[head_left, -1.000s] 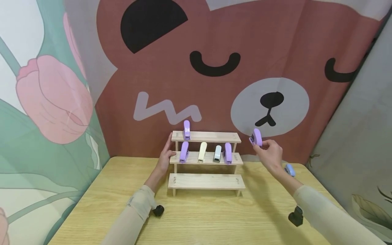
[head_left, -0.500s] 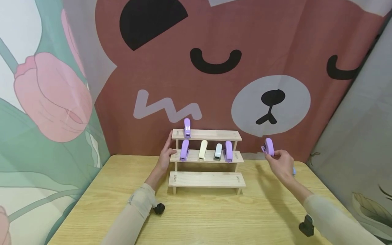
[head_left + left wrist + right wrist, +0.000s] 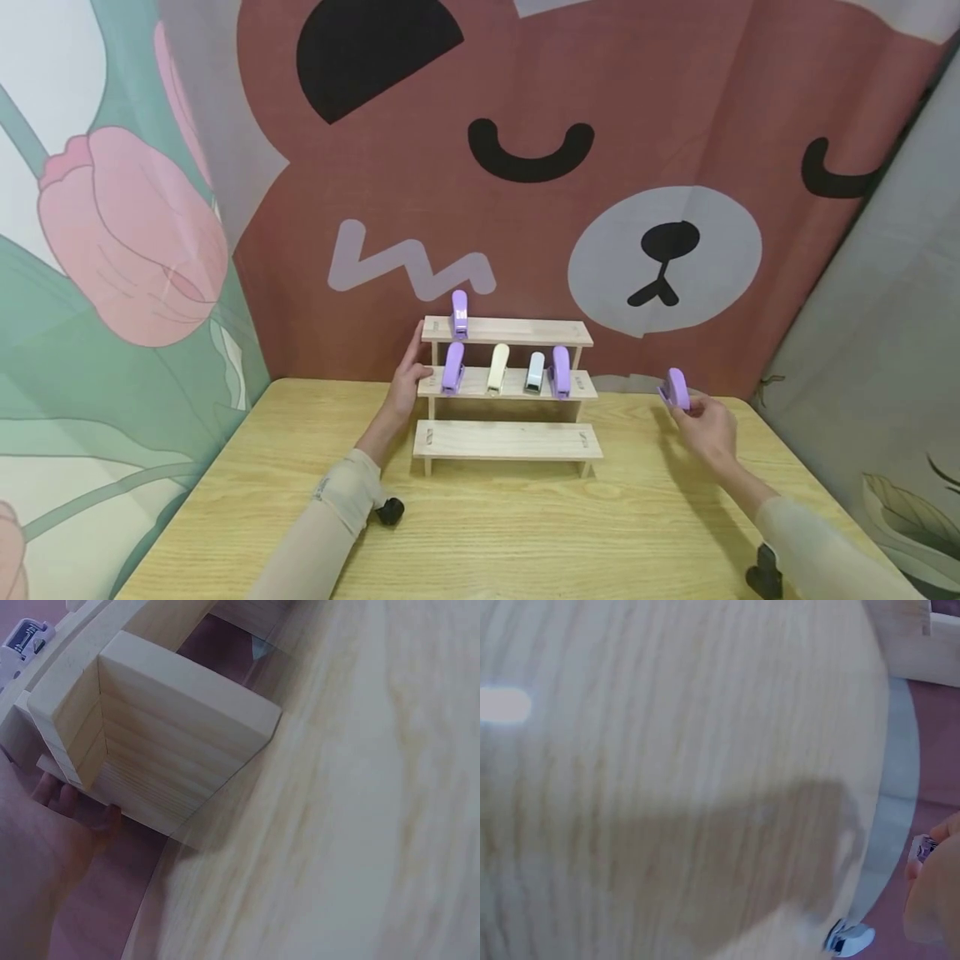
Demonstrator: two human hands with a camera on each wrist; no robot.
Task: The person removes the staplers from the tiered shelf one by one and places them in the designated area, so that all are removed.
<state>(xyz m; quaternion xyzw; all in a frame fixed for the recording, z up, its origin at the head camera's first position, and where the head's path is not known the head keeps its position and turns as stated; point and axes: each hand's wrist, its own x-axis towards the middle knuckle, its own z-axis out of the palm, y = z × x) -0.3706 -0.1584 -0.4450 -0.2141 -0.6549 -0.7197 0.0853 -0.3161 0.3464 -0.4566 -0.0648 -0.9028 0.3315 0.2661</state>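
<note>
My right hand pinches a purple stapler above the table's back right. In the right wrist view this stapler is mostly hidden by the hand. My left hand holds the left side of a three-step wooden display rack, its thumb at the middle step. One purple stapler stands on the top step's left. Along the middle step are a purple stapler, a cream stapler, a small pale blue stapler and another purple stapler. The bottom step bears nothing.
Another small stapler lies near the table's back edge in the right wrist view; the right hand covers it in the head view. A bear-print curtain hangs behind the wooden table, with further curtains at both sides.
My right hand has moved right and then down with the purple stapler, covering the blue stapler on the table. The left hand keeps its place at the rack.
</note>
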